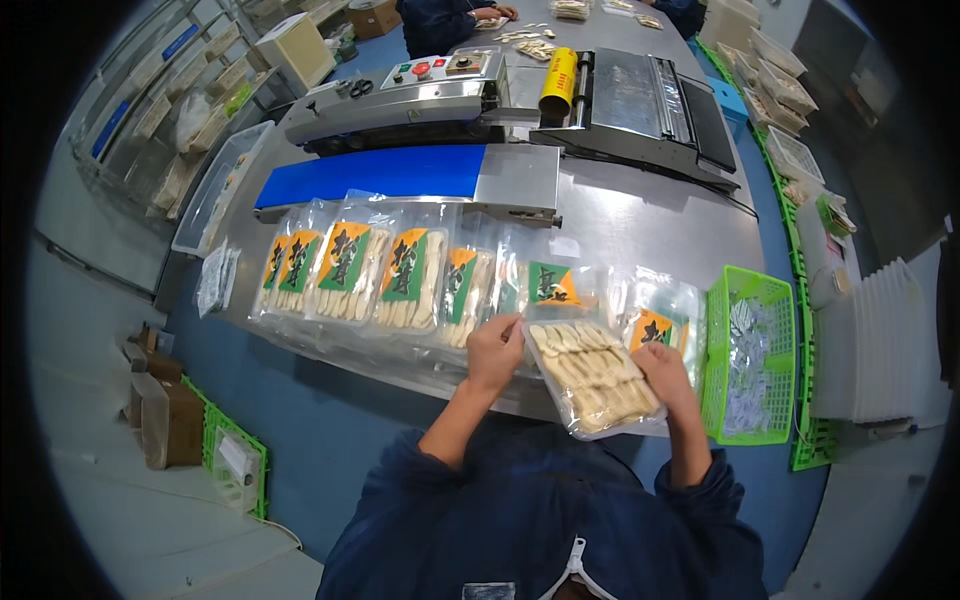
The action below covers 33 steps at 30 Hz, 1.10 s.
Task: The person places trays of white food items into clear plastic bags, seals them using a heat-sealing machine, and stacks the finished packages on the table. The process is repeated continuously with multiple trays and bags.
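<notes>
Between my two hands is a clear plastic tray pack of pale sliced mushrooms (pixel 590 378), tilted over the table's near edge. My left hand (pixel 497 352) is closed on its upper left corner, and the fingers of my right hand (pixel 663 370) grip the right side. Just beyond lies a clear bag with a green and orange label (pixel 552 285). To the right, partly behind my right hand, another orange-labelled bag (pixel 655 325) rests on the table. A row of clear bags holding mushroom slices (pixel 405 278), with orange and green labels, stretches off to the left.
Past the bags are a blue conveyor belt (pixel 375 175), a sealing machine (pixel 400 100) and a film wrapper (pixel 640 105) with a yellow roll (pixel 558 85). A green basket (pixel 712 370) of clear packets stands at right. Co-workers' hands (pixel 495 14) work at the far end.
</notes>
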Available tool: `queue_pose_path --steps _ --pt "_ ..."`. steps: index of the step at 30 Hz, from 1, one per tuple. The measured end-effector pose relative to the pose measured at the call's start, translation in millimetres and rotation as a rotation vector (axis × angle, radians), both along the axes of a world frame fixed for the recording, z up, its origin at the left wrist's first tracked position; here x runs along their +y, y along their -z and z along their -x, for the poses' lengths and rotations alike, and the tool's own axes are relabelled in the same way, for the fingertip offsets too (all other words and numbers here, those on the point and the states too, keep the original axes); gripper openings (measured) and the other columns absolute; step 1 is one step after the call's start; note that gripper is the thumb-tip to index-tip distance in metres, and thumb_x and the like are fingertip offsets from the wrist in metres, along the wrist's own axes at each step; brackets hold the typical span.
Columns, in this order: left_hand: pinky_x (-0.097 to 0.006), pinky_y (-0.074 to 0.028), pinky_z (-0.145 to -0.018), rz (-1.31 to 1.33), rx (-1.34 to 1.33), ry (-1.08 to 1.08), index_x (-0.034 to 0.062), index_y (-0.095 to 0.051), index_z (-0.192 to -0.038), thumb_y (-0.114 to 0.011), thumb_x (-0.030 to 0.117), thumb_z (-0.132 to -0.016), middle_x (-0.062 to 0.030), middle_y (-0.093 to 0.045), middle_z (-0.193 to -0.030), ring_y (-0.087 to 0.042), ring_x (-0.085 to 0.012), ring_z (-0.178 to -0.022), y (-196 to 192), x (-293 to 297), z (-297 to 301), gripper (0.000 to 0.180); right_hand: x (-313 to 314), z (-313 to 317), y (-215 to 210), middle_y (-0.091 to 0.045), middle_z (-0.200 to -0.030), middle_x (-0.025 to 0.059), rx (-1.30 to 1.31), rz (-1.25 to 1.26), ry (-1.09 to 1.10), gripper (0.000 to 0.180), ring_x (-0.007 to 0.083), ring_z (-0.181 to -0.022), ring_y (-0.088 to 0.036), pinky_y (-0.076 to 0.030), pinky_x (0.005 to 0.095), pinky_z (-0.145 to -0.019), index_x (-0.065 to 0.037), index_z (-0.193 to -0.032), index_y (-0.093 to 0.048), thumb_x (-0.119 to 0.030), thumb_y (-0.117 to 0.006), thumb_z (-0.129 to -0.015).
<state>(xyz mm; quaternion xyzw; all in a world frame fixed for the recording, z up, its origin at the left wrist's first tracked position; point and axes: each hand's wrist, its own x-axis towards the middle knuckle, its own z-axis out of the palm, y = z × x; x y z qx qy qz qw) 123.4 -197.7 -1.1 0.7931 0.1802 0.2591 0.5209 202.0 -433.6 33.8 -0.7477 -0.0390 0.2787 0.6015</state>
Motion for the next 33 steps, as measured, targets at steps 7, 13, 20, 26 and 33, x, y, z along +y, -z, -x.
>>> queue_pose_path --steps 7,13,20,26,33 --pt "-0.031 -0.049 -0.061 -0.458 -0.391 0.015 -0.0008 -0.058 -0.095 -0.058 -0.004 -0.072 -0.0168 -0.06 -0.082 -0.06 -0.0277 -0.068 -0.6 -20.5 43.6 0.023 10.6 102.4 23.8 -0.048 -0.059 -0.001 -0.426 -0.101 0.509 0.017 0.0064 -0.051 -0.043 -0.034 0.0223 -0.045 -0.003 -0.071 -0.051 -0.013 -0.049 -0.084" --pt "-0.025 -0.042 -0.077 0.514 -0.158 0.497 -0.0045 -0.055 -0.106 -0.056 -0.001 -0.074 -0.0091 -0.058 -0.098 -0.054 -0.014 -0.089 -28.8 -14.1 48.4 0.033 -12.7 60.5 5.8 -0.045 -0.062 -0.004 -0.206 -0.262 0.34 0.018 0.004 -0.055 -0.038 -0.03 0.0189 -0.049 -0.004 -0.072 -0.051 -0.017 -0.049 -0.085" --pt "-0.018 -0.039 -0.067 0.792 0.251 0.655 -0.0006 -0.024 -0.132 -0.055 0.001 -0.081 -0.0016 -0.052 -0.082 -0.048 -0.0055 -0.074 -18.3 7.0 139.4 0.06 -49.3 155.8 -0.8 -0.052 -0.073 -0.0022 -0.017 -0.174 -0.07 0.011 0.0059 -0.069 -0.045 -0.038 0.0193 -0.063 -0.002 -0.078 -0.054 -0.012 -0.056 -0.082" --pt "-0.025 -0.04 -0.079 0.758 0.33 0.784 -0.0019 -0.03 -0.128 -0.06 0.001 -0.073 -0.0038 -0.05 -0.094 -0.048 -0.0114 -0.088 -23.6 15.0 149.0 0.062 -35.2 145.7 15.9 -0.051 -0.074 -0.0013 0.095 -0.408 -0.04 0.014 0.0059 -0.069 -0.042 -0.035 0.0194 -0.062 -0.002 -0.074 -0.053 -0.014 -0.054 -0.082" --pt "-0.027 -0.049 -0.062 1.13 0.335 0.387 -0.0054 -0.055 -0.093 -0.053 0.008 -0.082 -0.0115 -0.059 -0.08 -0.059 -0.0168 -0.07 31.1 -32.2 70.5 0.018 9.1 64.6 25.3 -0.056 -0.077 0.0052 0.322 -0.621 0.051 0.015 0.0128 -0.07 -0.055 -0.049 0.0284 -0.069 0.001 -0.083 -0.054 -0.013 -0.05 -0.083"
